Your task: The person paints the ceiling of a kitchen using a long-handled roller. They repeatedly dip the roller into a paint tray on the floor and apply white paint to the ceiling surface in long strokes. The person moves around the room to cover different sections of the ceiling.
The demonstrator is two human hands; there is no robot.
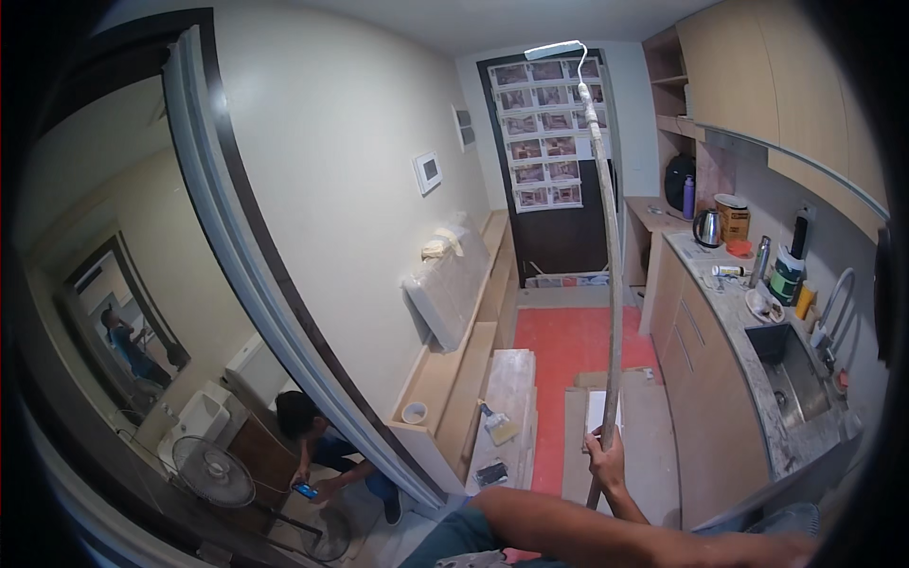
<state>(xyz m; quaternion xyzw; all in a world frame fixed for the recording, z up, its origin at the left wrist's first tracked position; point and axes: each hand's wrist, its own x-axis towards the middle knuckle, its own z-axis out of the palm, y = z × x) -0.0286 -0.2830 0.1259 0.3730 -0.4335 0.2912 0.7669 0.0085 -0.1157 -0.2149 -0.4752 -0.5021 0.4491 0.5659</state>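
Note:
My right hand (606, 464) is closed around the lower part of a long wooden pole (612, 284). The pole rises nearly upright through the middle of the view. At its top a paint roller (554, 49) with a pale sleeve shows near the ceiling, in front of the dark door (568, 241). A bare limb (587, 530) crosses the lower edge and covers part of my right forearm; I cannot make out whether it is an arm or a leg. Teal cloth (445, 544) lies beside it. My left hand does not show.
On the left, a person (312, 426) crouches in a bathroom past a door frame, near a standing fan (213, 473). A paint brush (497, 423) and tape roll (415, 413) lie near the wrapped panel (454, 284). The counter (696, 251) with sink (791, 379) runs along the right.

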